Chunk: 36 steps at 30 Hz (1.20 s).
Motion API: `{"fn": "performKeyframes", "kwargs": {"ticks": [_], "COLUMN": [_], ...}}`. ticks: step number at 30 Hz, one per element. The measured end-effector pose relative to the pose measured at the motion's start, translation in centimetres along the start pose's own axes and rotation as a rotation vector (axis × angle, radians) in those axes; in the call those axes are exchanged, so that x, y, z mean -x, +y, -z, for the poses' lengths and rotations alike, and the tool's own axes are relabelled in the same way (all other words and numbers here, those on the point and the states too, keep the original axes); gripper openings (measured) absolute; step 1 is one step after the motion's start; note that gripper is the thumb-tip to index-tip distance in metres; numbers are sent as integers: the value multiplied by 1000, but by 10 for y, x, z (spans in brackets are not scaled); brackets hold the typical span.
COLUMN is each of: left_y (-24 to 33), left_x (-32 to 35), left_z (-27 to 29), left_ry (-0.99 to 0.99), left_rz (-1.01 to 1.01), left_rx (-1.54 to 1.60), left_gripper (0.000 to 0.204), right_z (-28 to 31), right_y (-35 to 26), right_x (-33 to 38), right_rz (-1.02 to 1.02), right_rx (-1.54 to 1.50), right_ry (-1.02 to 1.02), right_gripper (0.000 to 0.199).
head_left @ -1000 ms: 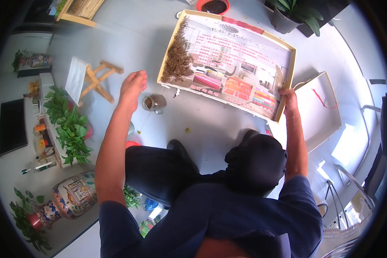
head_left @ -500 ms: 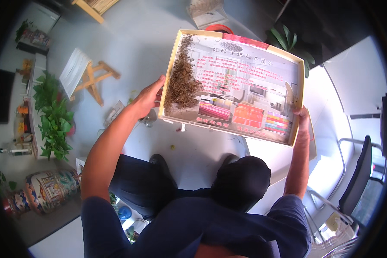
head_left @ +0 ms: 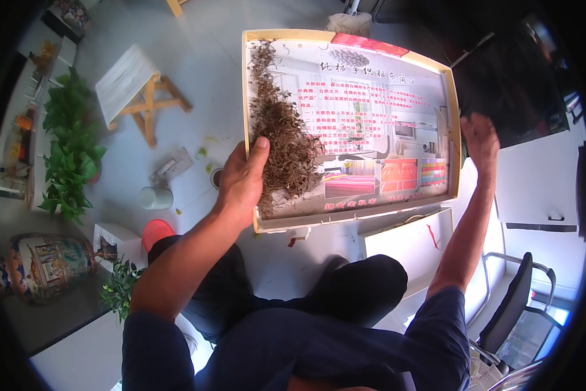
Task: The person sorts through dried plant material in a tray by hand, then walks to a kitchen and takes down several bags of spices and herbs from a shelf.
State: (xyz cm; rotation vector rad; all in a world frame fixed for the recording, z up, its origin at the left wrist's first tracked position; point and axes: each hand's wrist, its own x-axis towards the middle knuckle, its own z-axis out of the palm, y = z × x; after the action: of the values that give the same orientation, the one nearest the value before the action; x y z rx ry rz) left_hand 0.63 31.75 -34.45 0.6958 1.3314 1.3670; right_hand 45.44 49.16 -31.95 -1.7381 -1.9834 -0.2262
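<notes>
A shallow cardboard box lid with a yellowish rim and printed inside is held up in front of me, tilted. Along its left side lies a heap of dry brown plant bits, thin and crumbly. My left hand grips the lid's left edge, thumb over the rim and fingers hidden underneath. Just beyond the right edge is my right hand, its fingers curled in; whether it touches the rim or holds anything I cannot make out.
A folding wooden stool stands on the floor at the left, with a white cup nearer me. Leafy plants and a painted vase line the left. A white box lies below the lid; a black chair is right.
My right hand has come off the lid's lower right corner and moved up and outward. My left hand now has its thumb over the rim. The plant bits have shifted slightly inward.
</notes>
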Motion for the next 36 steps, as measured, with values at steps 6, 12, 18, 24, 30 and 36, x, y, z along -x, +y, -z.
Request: {"fn": "performKeyframes", "kwargs": {"ticks": [6,12,18,24,30,36], "left_y": [-1,-12,7,30,41,41], "left_x": [-9,-19,-9,-13,-23,-38], "left_z": [3,-12,-1,6,10,11], "left_ry": [129,118,130,111,70,153], "left_rz": [-65,-87,-4,44,144,53], "left_rx": [-263,-316,-241,-60,69,167], "left_gripper": [49,53,52,57,65,66], "right_z": [27,-60,-53,15,1,38], "right_y": [-249,-331,-340,-322,-338,-348], "right_x": [-42,-76,-48,-49,-78,-13], "right_rz": [576,774,865,697,590,631], "right_rx": [-669,-489,-519,-695,-562,-291], "right_ry": [-181,-152,-227,-655,-560,-727], "right_gripper": [29,23,25,16,45,86]}}
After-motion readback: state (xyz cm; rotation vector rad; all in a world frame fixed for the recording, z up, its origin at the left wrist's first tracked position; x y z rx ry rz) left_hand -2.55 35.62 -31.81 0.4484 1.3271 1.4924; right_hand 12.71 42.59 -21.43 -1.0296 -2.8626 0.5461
